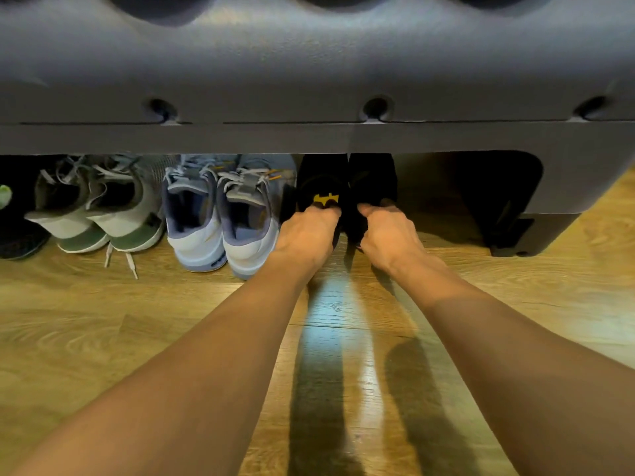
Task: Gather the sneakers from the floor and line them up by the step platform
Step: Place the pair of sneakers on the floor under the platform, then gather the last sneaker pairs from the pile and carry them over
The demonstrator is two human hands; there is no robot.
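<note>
- I see left fingers (321,210) curled on heel of left black sneaker (321,182).
- Right fingers (372,210) clutch right black sneaker (372,176).
- Blue pair (220,221) just left of fingers, under step platform (309,80).

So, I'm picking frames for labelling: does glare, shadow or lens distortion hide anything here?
Head view: a bright glare streak on the wooden floor between the forearms; the black pair under the step platform sinks into shadow, only a yellow logo reading clearly; wide-angle stretch enlarges the near forearms.

Black shoes (347,187), yellow emblem (325,199); pale blue sneakers (223,218); grey-green sneakers (99,214).
</note>
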